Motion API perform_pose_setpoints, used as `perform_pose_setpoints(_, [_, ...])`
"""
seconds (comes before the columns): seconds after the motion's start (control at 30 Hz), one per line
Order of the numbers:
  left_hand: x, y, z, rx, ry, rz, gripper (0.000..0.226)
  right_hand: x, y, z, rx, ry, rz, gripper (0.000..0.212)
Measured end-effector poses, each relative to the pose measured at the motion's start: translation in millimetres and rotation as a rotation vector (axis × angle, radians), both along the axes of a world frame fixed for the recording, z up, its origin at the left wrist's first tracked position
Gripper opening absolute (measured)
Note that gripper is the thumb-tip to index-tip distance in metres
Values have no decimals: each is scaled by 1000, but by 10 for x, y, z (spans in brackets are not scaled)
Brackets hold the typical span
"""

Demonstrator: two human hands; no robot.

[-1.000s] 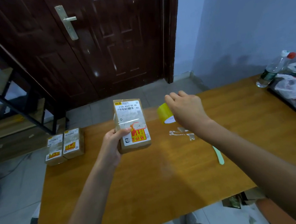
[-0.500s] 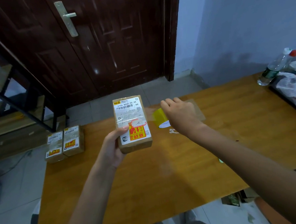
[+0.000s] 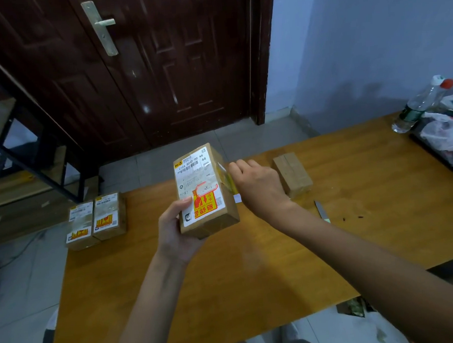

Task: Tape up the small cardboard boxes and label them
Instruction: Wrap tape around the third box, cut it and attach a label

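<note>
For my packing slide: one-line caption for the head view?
Left hand holds a labelled box while right hand runs yellow tape along its side.

Matt cardboard box [image 3: 205, 193] with glossy paper label, smooth varnished wooden table [image 3: 226, 277]

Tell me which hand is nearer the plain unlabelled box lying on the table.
Right. The right hand sits just left of the plain box, close beside it; the left hand is farther left, holding the labelled box.
</note>
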State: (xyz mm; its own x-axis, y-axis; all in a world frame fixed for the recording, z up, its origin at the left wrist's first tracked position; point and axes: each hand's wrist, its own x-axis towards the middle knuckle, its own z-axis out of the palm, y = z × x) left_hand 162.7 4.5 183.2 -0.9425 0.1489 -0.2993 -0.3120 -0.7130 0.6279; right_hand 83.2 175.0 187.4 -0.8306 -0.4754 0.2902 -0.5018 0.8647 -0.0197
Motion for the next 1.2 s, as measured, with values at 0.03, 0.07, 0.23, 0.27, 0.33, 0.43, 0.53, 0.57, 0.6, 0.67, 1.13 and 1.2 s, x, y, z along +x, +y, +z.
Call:
perform_pose_setpoints(0.03, [0, 5, -20, 15, 1, 3, 43, 6, -9, 4, 0, 1, -2, 24])
perform_pose_setpoints(0.07, [-3, 9, -35, 32, 5, -1, 42, 5, -12, 4, 3, 4, -6, 24])
perform_pose_setpoints(0.23, [-43, 95, -79, 70, 10, -86, 47, 0, 37, 31, 42, 10, -64, 17])
perform_pose_setpoints(0.27, [-53, 101, -106, 64, -3, -75, 47, 18, 41, 42, 44, 20, -74, 15])
perform_pose_setpoints(0.33, [-89, 78, -131, 21, -48, -47, 43, 88, 34, 69, 60, 42, -102, 13])
perform_pose_setpoints(0.43, [-156, 28, -152, -148, -124, -19, 40, 191, 25, 85, 97, 72, -145, 18])
perform_pose_setpoints(0.53, [-207, 9, -225, -347, -147, 61, 28, 236, 25, 128, 85, 92, -173, 25])
perform_pose_setpoints(0.57, [-205, 12, -238, -439, -152, 56, 23, 241, 22, 142, 71, 97, -168, 26])
perform_pose_setpoints(0.6, [-193, 14, -241, -521, -157, 33, 19, 244, 14, 151, 66, 100, -157, 28])
perform_pose_setpoints(0.67, [-172, 17, -238, -611, -184, -1, 14, 248, -9, 178, 48, 94, -121, 35])
perform_pose_setpoints(1.13, [-126, 259, -112, -604, -262, -221, 73, 259, -96, 438, 135, 7, 28, 59])
perform_pose_setpoints(1.2, [-124, 287, -122, -602, -274, -102, 74, 192, 55, 442, 80, 16, -6, 56])
